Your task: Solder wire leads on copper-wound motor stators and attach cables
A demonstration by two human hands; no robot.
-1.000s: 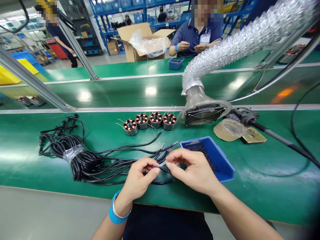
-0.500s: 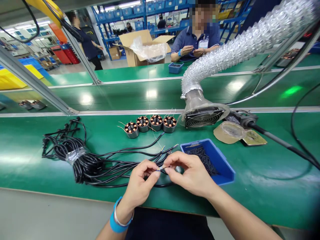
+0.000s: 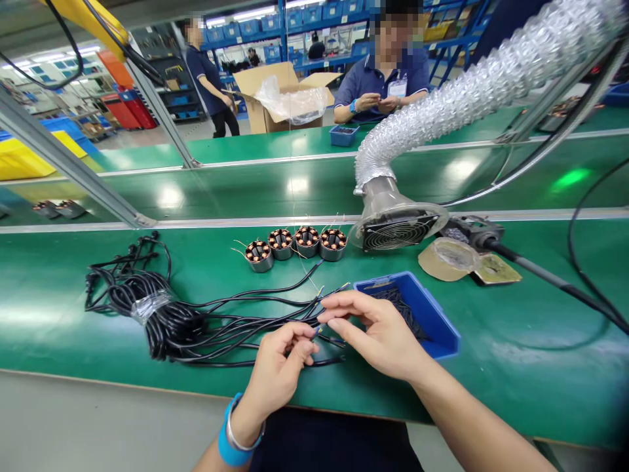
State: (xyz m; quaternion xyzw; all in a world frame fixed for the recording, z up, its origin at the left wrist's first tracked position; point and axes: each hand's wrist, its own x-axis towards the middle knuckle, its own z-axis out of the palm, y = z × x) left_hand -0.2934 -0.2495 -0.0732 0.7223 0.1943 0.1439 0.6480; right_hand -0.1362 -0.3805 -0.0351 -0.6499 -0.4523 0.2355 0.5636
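Observation:
My left hand pinches the stripped end of a black cable just above the green bench. My right hand hovers beside it, thumb and forefinger closed on the cable's small tip near the left fingertips. The cable belongs to a bundle of black cables lying to the left, tied with clear tape. A blue bin holding short black sleeves sits right behind my right hand.
Several copper-wound stators stand in a row behind the cables. A fume fan on a silver hose, a soldering iron stand and a sponge pad lie to the right. Across the belt a seated person works; another stands farther back.
My left hand has dropped slightly toward me, and my right hand's fingers have stretched out over the cable end. The standing person in the background has walked to the right.

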